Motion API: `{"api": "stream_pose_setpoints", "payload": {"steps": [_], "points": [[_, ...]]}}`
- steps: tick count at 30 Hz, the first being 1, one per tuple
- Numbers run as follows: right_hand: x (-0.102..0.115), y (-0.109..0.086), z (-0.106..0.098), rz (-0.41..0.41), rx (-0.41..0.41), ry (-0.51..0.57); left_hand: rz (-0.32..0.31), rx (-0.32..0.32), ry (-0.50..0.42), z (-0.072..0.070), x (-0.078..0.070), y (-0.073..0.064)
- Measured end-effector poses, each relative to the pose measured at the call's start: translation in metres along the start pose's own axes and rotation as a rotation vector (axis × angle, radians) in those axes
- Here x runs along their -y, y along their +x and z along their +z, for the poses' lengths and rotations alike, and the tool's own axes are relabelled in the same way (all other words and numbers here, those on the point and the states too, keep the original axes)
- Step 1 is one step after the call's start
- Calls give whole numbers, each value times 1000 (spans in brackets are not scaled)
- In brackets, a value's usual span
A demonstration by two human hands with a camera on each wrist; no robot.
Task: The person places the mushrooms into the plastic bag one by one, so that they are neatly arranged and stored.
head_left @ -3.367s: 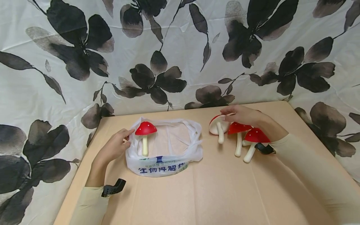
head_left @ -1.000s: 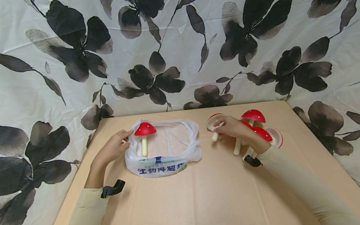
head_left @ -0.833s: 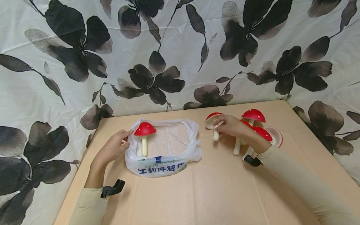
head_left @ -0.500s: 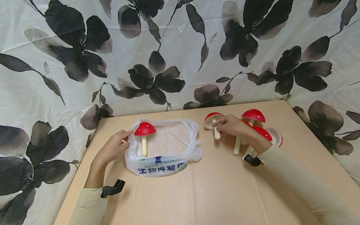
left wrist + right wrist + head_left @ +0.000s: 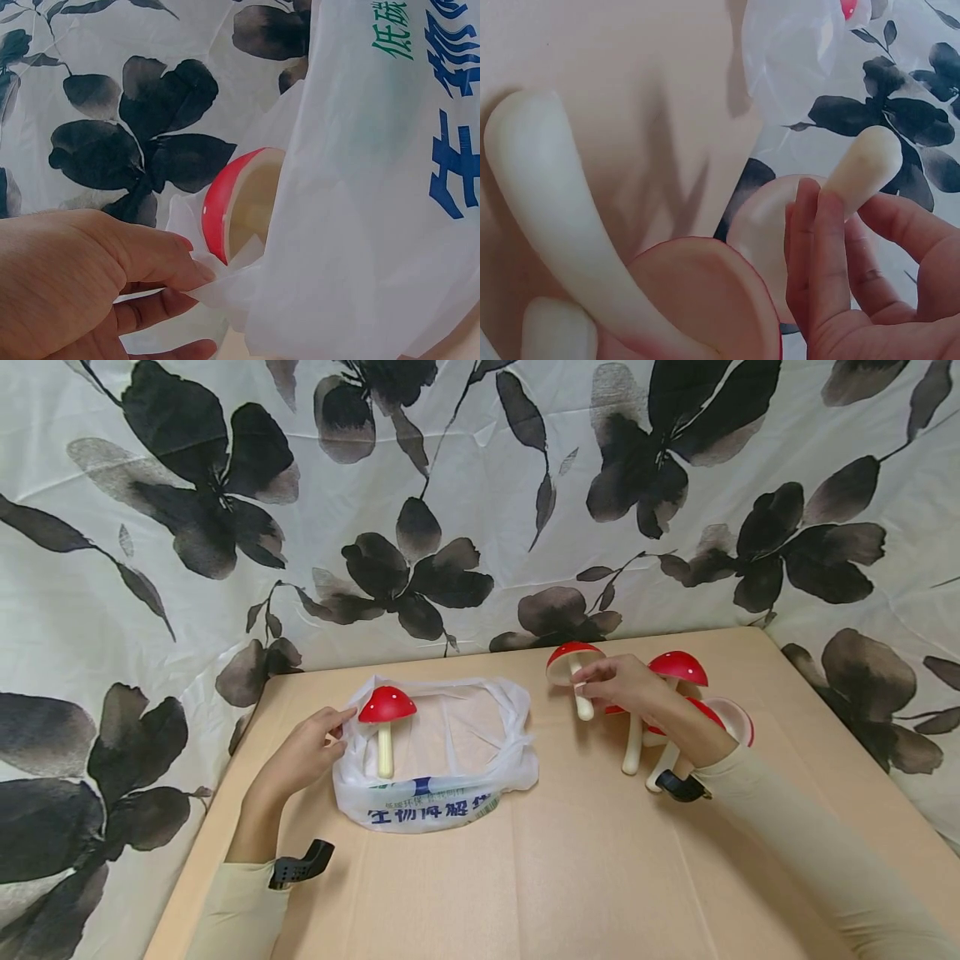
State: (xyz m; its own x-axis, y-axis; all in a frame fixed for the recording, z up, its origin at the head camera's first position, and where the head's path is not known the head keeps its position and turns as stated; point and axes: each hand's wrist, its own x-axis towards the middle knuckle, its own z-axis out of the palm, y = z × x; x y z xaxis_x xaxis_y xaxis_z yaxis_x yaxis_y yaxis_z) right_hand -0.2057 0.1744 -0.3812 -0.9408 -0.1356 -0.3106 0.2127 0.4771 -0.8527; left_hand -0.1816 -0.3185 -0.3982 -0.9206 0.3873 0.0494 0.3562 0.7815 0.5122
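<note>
In the head view my left hand (image 5: 303,752) pinches the left rim of a white plastic bag (image 5: 435,806) with blue lettering. The left wrist view shows the thumb and a finger on the thin plastic (image 5: 225,289). Inside the bag's mouth, at the left, lies a red-capped toy mushroom (image 5: 386,706) with white dots and a pale stem. My right hand (image 5: 630,685) holds a second toy mushroom (image 5: 573,652) by its stem, cap up and slightly tilted, off the table. In the right wrist view its stem (image 5: 866,165) sits between thumb and fingers.
Several more toy mushrooms (image 5: 678,668) are clustered beneath and behind my right forearm, partly hidden by it. A light wooden-coloured table (image 5: 465,893) carries everything. Behind it hangs a white cloth (image 5: 525,510) with dark flowers. Each wrist wears a black band (image 5: 300,864).
Earlier the right hand was over the mushroom's cap; it now grips the stem. Over the last second the mushroom has risen and its cap has tipped more upright. The left hand stays put.
</note>
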Motion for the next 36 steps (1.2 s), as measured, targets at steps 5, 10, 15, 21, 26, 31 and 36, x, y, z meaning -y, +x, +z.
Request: {"api": "stream_pose_setpoints", "payload": {"steps": [5, 10, 15, 21, 26, 31, 36], "points": [[3, -1, -1, -2, 1, -3, 6, -6, 6, 0, 0, 0], [8, -2, -3, -22, 11, -16, -10, 1, -5, 0, -1, 1], [14, -1, -5, -66, 23, 0, -15, -1, 0, 0, -1, 1], [22, -1, -6, -80, 28, 16, -8, -8, 2, 2, 0, 1], [28, -3, -5, -91, 34, 31, -19, -9, 6, 2, 0, 2], [32, -3, -5, -87, 39, 26, -12, -13, 5, 3, -1, 3], [35, 0, -3, -87, 54, 41, -8, -12, 0, 3, -1, 3]]}}
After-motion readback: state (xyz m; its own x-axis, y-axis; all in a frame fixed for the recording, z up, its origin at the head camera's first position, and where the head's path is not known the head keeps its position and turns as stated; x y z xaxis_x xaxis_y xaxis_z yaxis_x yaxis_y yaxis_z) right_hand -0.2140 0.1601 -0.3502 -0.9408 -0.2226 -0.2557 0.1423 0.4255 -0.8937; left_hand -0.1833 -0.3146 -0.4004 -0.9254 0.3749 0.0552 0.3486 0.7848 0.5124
